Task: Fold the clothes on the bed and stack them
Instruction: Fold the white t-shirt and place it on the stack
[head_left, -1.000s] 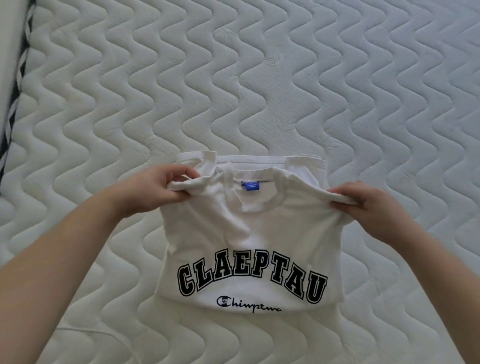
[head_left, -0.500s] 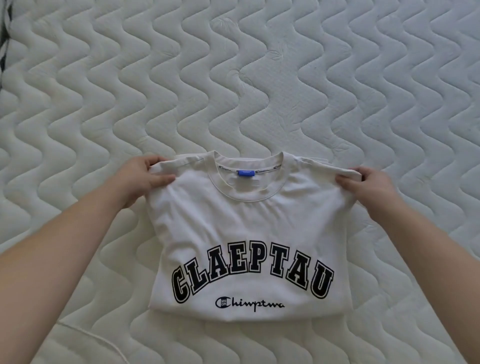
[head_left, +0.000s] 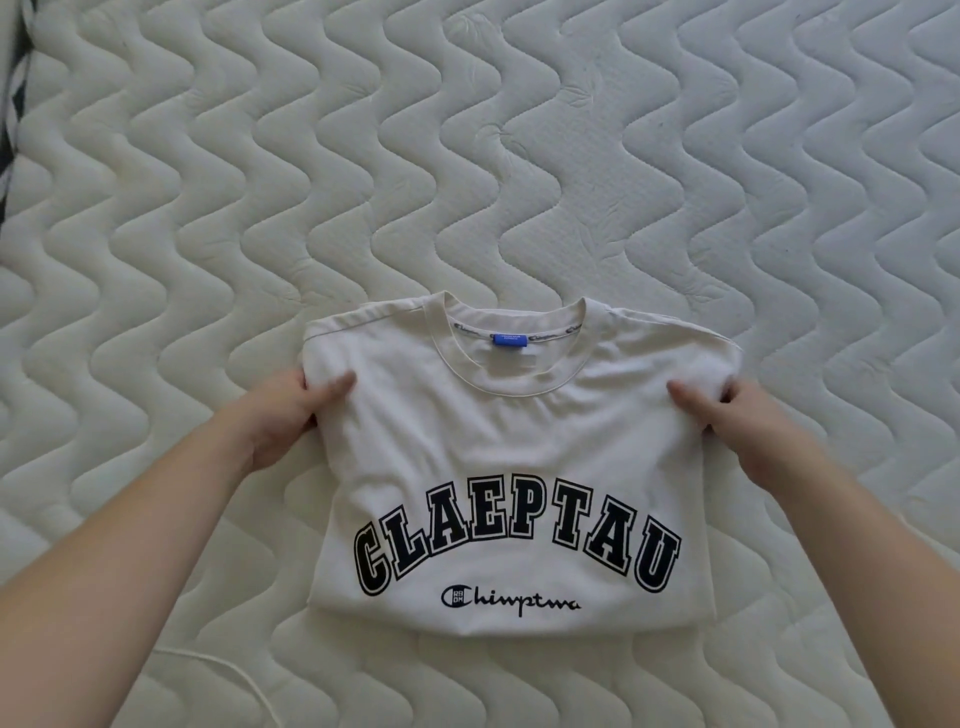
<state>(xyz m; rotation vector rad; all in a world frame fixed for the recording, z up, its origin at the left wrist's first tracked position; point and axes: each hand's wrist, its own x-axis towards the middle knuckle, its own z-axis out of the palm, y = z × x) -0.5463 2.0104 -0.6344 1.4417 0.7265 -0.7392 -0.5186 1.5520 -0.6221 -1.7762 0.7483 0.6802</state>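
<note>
A white T-shirt (head_left: 514, 452) with black arched lettering and a blue neck label lies folded into a rectangle on the quilted mattress (head_left: 467, 156), collar away from me. My left hand (head_left: 285, 415) grips its left edge below the shoulder, thumb on top and fingers tucked under the cloth. On the opposite side my right hand (head_left: 727, 415) grips the right edge the same way. Both edges are raised slightly where I hold them. No other garment is in view.
The white mattress with a wavy quilted pattern fills the view. A dark striped fabric (head_left: 13, 104) shows at the far left edge. A thin white cord (head_left: 234, 670) lies on the mattress near the bottom left.
The top half of the shirt has been laid flat with the collar spread. Both hands have slid from the shoulder corners down to the side edges.
</note>
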